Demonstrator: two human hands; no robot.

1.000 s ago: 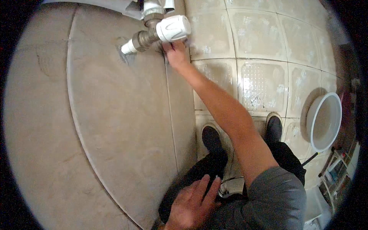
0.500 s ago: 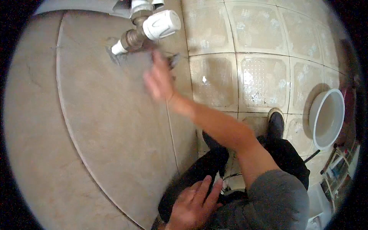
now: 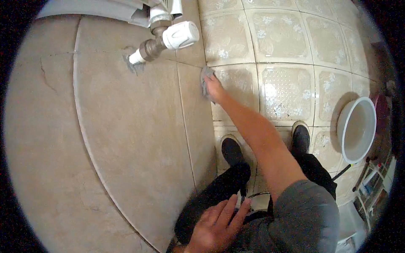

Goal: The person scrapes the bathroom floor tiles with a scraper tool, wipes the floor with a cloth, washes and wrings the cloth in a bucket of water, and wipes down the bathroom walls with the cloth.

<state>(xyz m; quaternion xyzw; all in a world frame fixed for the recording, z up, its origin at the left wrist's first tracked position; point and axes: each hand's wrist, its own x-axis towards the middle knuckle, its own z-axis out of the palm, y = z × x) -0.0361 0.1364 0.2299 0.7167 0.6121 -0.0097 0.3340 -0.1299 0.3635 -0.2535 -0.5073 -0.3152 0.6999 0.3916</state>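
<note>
My right hand (image 3: 214,88) grips a grey cloth (image 3: 205,82), which touches the foot of the tiled wall (image 3: 135,126) where it meets the tiled floor (image 3: 236,84). Up and to the left of that hand, a white valve knob (image 3: 181,35) on a metal pipe fitting (image 3: 152,49) juts from the wall under the radiator (image 3: 105,9). My left hand (image 3: 215,227) hangs over my thigh near the bottom of the view, fingers spread, holding nothing.
A white round basin (image 3: 358,130) rests on the floor at the right. Below it is a rack (image 3: 371,185) with several items, beside a white container (image 3: 350,219). My two dark shoes (image 3: 300,138) are on the tiles.
My right hand has gone from below the valve, across the wall, to the wall-floor corner; the grey cloth now shows clearly in it. My left hand has hardly moved.
</note>
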